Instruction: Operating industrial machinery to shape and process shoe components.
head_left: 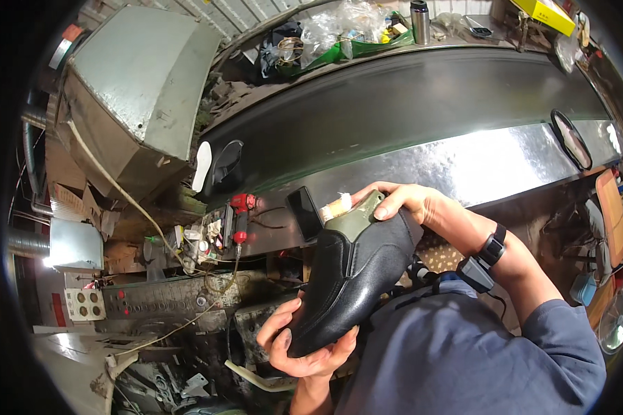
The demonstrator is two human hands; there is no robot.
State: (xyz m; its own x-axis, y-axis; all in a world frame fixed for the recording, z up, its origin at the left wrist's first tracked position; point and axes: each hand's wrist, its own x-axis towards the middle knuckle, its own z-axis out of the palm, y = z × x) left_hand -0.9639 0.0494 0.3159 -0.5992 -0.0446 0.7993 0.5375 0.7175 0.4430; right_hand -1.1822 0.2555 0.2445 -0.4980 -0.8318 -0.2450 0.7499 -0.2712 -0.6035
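Note:
A black leather shoe upper (367, 277) is stretched over an olive-green shoe last (356, 220), tilted with its toe toward the lower left. My left hand (308, 349) cups the toe end from below, fingers curled round it. At the heel end, my right hand (401, 200) grips the upper and last, its thumb on top. One finger of that hand wears a cream wrapping (336, 206). A dark phone (303, 213) lies on the metal ledge just beyond the shoe. The shoe's underside is hidden.
A dark conveyor belt (408, 104) crosses ahead, with another shoe piece (571, 140) at its right. To the left are a red air tool (242, 214) on a hose, a white insole (201, 166) and a large metal housing (142, 76). A steel flask (419, 22) stands at the back.

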